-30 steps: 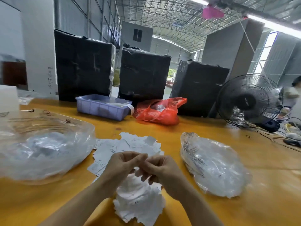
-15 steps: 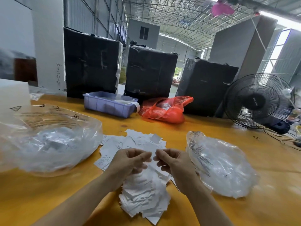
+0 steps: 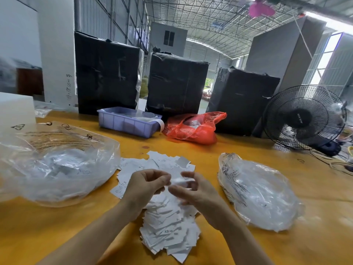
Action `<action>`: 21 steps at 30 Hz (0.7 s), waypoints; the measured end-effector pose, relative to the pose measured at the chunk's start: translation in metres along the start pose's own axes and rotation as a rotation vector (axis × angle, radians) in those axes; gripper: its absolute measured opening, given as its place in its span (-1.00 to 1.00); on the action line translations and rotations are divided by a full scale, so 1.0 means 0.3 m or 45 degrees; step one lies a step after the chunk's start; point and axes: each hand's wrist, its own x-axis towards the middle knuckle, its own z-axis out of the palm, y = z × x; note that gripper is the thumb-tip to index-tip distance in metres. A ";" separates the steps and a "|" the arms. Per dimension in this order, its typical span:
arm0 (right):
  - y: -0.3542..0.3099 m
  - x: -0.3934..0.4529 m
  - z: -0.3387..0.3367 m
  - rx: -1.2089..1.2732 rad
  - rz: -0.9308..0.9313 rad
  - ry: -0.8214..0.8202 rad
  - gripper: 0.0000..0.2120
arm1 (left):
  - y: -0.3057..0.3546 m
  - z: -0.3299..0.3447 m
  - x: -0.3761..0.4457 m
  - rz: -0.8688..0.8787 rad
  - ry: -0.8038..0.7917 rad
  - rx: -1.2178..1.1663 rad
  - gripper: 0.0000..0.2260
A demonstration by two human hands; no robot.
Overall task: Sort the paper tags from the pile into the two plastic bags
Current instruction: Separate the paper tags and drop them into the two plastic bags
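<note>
A blurred white paper tag (image 3: 180, 181) is pinched between the curled fingers of the left hand (image 3: 147, 185) and the right hand (image 3: 196, 192), just above the pile of paper tags (image 3: 168, 230), which is spread on the yellow tabletop (image 3: 191, 150). A large clear plastic bag (image 3: 55, 165) is seen to the left of the pile, a smaller clear plastic bag (image 3: 259, 190) to the right. Farther back, a purple bin (image 3: 128, 122), a red bag (image 3: 193, 129) and a black fan (image 3: 303, 117) are set.
</note>
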 end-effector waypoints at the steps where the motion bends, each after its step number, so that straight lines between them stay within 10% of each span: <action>1: -0.001 0.001 -0.002 -0.032 -0.027 0.028 -0.27 | 0.002 0.003 -0.004 0.045 -0.044 0.095 -0.97; 7: 0.010 0.004 -0.006 0.050 -0.177 0.104 -0.91 | 0.005 0.016 -0.013 0.028 -0.141 0.097 -0.74; 12: 0.006 0.009 -0.004 0.215 -0.205 0.208 -0.89 | 0.002 0.003 0.000 -0.076 -0.057 -0.055 -0.85; 16: 0.049 0.032 -0.027 -0.651 -0.391 0.587 -0.86 | -0.002 -0.008 0.017 -0.097 0.116 -0.232 -0.89; 21: 0.108 0.054 -0.020 -1.189 -0.268 0.268 -0.63 | -0.011 -0.013 0.016 -0.090 0.140 -0.211 -0.91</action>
